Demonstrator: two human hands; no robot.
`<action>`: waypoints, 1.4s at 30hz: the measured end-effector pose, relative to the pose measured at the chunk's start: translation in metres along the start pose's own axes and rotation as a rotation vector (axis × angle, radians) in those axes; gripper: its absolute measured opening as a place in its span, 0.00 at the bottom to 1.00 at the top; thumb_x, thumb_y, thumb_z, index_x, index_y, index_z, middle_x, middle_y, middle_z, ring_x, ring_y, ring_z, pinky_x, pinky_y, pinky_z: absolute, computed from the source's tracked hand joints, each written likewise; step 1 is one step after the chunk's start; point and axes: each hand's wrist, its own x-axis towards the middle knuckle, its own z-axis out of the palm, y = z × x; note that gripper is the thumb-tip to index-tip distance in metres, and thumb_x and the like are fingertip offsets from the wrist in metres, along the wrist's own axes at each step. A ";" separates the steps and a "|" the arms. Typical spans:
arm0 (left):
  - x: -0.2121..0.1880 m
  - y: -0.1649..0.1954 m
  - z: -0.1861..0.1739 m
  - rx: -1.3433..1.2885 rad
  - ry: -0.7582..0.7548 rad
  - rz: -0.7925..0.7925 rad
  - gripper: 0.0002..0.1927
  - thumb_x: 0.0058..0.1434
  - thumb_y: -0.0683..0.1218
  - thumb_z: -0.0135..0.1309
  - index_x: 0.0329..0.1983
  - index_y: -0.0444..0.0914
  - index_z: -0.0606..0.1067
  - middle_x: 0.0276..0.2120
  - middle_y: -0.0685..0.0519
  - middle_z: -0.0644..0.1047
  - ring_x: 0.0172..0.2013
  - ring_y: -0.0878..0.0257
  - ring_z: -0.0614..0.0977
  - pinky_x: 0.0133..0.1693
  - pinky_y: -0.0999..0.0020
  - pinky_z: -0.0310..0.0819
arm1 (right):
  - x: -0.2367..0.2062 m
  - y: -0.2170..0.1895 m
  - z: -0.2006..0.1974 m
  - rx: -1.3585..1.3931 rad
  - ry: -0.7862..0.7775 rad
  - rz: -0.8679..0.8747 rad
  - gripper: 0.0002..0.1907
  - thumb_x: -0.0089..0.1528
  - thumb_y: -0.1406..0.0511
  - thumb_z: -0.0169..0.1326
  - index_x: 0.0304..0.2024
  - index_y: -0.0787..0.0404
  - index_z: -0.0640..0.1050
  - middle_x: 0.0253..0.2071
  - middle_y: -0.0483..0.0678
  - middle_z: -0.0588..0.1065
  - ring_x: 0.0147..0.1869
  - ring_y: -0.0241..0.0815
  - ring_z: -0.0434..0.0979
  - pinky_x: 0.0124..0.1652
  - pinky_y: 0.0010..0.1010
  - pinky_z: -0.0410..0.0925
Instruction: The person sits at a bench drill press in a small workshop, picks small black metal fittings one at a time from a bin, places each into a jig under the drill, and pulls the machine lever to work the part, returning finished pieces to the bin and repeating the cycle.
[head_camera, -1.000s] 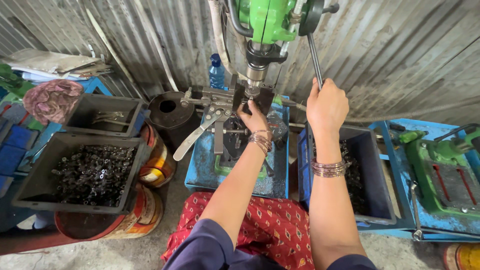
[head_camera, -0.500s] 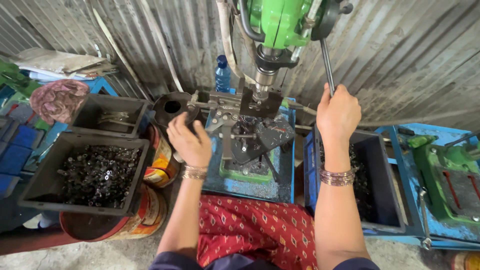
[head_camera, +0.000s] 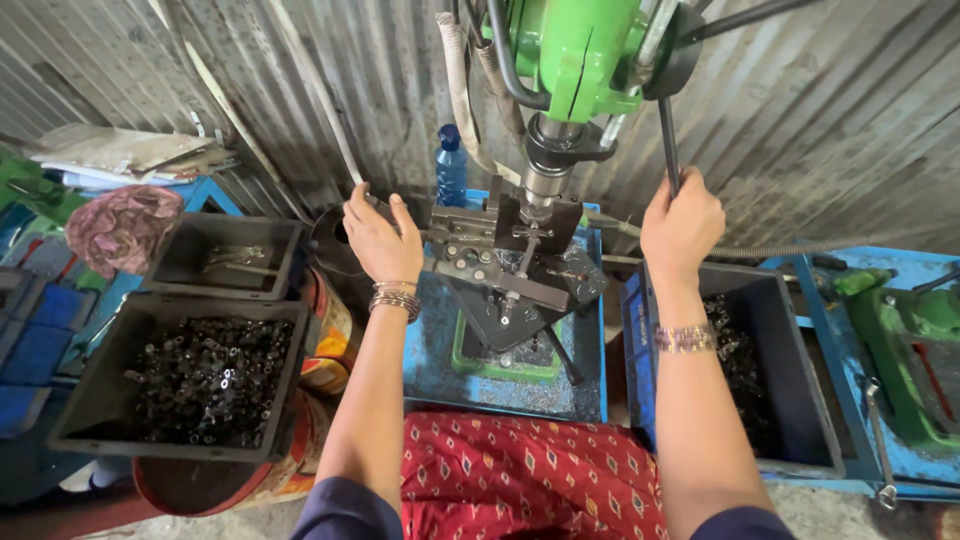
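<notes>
Looking down from the far left, I see a pink cloth bundle (head_camera: 122, 228) lying near some blue crates (head_camera: 35, 340). Just right of it sit two dark plastic bins: the far bin (head_camera: 228, 256) holds a few metal pieces, and the near bin (head_camera: 195, 385) is heaped with small dark metal nuts (head_camera: 210, 375). The near one rests on top of a painted drum (head_camera: 325, 335).

My left hand (head_camera: 378, 238) comes next, fingers spread apart and gripping nothing, reaching toward the left end of the metal vise (head_camera: 505, 262); whether the fingertips touch its handle I cannot tell. Bangles ring that wrist. A blue plastic bottle (head_camera: 451, 168) stands behind the hand against the corrugated wall (head_camera: 300, 90).

The vise sits on a blue desk (head_camera: 440, 370) directly under the spindle of the green drill press (head_camera: 578, 60), with a green base plate below it. My red patterned garment (head_camera: 530, 478) shows at the near edge of the desk.

My right hand (head_camera: 682, 225) is closed tight around the dark feed lever (head_camera: 668, 135) of the drill press, fist upright. Beside that forearm is another dark bin (head_camera: 790, 400) with more small metal parts inside. Farthest right, a green machine (head_camera: 915, 340) lies on a blue stand.
</notes>
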 end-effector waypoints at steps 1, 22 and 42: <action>0.000 0.000 0.000 0.026 -0.024 -0.007 0.22 0.68 0.49 0.54 0.59 0.31 0.68 0.47 0.40 0.74 0.49 0.42 0.76 0.50 0.50 0.70 | 0.003 0.004 0.011 0.039 0.033 -0.017 0.10 0.71 0.64 0.53 0.38 0.65 0.77 0.27 0.61 0.76 0.33 0.68 0.77 0.33 0.54 0.68; 0.001 -0.002 0.004 0.175 -0.118 -0.004 0.18 0.64 0.50 0.58 0.53 0.37 0.72 0.45 0.44 0.78 0.45 0.41 0.79 0.44 0.49 0.74 | 0.032 0.035 0.083 0.049 0.249 -0.124 0.08 0.70 0.66 0.50 0.36 0.62 0.74 0.25 0.60 0.74 0.31 0.67 0.75 0.30 0.53 0.65; -0.001 -0.001 0.003 0.162 -0.110 0.010 0.17 0.62 0.49 0.59 0.51 0.37 0.73 0.46 0.45 0.78 0.46 0.42 0.79 0.46 0.50 0.74 | 0.039 0.037 0.090 0.097 0.279 -0.147 0.06 0.69 0.69 0.51 0.36 0.64 0.74 0.24 0.59 0.72 0.29 0.65 0.75 0.30 0.50 0.66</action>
